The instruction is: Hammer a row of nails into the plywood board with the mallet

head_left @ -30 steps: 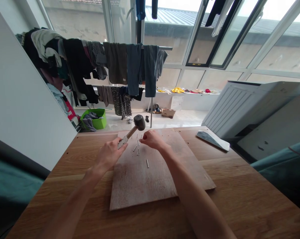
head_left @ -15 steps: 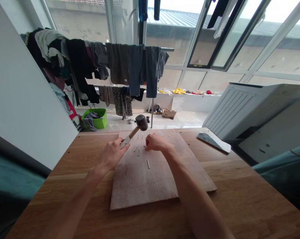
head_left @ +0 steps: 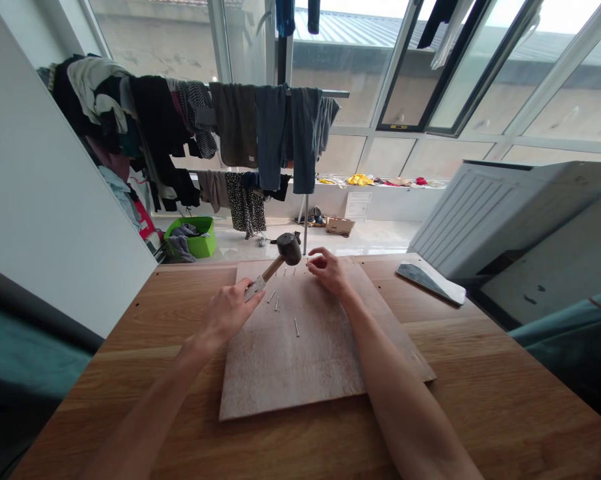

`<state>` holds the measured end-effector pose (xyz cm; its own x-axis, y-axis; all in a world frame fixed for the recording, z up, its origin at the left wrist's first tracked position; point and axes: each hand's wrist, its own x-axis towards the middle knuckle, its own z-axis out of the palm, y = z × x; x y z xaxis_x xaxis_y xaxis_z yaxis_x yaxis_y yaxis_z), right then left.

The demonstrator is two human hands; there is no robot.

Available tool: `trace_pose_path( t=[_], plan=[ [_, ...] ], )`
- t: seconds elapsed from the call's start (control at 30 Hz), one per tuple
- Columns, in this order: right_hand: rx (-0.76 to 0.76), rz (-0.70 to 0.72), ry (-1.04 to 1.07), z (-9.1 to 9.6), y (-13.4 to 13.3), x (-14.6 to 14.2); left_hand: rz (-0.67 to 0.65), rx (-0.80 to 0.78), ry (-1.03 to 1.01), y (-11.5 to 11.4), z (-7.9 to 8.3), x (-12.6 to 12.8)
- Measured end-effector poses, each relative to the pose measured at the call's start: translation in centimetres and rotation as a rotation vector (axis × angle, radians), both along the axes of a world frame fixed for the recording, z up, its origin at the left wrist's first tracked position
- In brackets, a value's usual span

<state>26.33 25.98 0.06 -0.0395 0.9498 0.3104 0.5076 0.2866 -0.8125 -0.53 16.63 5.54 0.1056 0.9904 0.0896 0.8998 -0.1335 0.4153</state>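
Note:
My left hand is closed around the pale-wrapped end of a mallet's wooden handle. The dark head of the mallet is raised above the far part of a board. At the board's far edge, my right hand pinches a thin nail between thumb and fingertips. Left of that hand, a few small nails stand upright in the board. Nearer to me, loose nails lie on the surface, one of them near the middle.
The board rests on a wooden table. A phone lies on the table to the right of the board. Beyond the table are a clothes rack with hanging laundry, a green basket and a white ribbed appliance.
My right hand has moved away from me and slightly right, and a nail now shows at its fingertips. Another upright nail is uncovered. The mallet has shifted slightly right.

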Motion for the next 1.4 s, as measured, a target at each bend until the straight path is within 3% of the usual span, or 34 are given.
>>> trace_pose_path(
  t=[0.33, 0.73, 0.87, 1.03, 1.23, 1.3, 1.4],
  plan=[
    [0.023, 0.074, -0.066, -0.5, -0.3, 0.3, -0.016, 0.0, 0.007, -0.1, 0.0, 0.8],
    [-0.011, 0.028, -0.171, 0.3, -0.6, 0.0, -0.022, 0.004, 0.161, 0.0, -0.4, 3.5],
    [-0.054, 0.039, -0.246, 1.2, -0.9, 0.1, -0.018, -0.03, 0.164, 0.1, -0.2, 3.6],
    [-0.12, 0.07, -0.426, 4.3, -2.0, 1.1, -0.007, -0.004, 0.091, 0.4, 0.3, 3.1],
    [-0.033, 0.424, -0.61, 7.1, -8.5, -2.4, 0.007, 0.027, 0.015, 1.0, 0.1, 1.8],
    [0.158, 0.592, -0.769, 7.0, -11.1, -3.9, 0.003, 0.024, 0.003, 1.1, -0.1, 1.6],
    [0.383, 0.71, -0.991, 6.4, -13.3, -5.0, 0.006, 0.018, 0.004, 1.2, -0.2, 1.4]
  ],
)
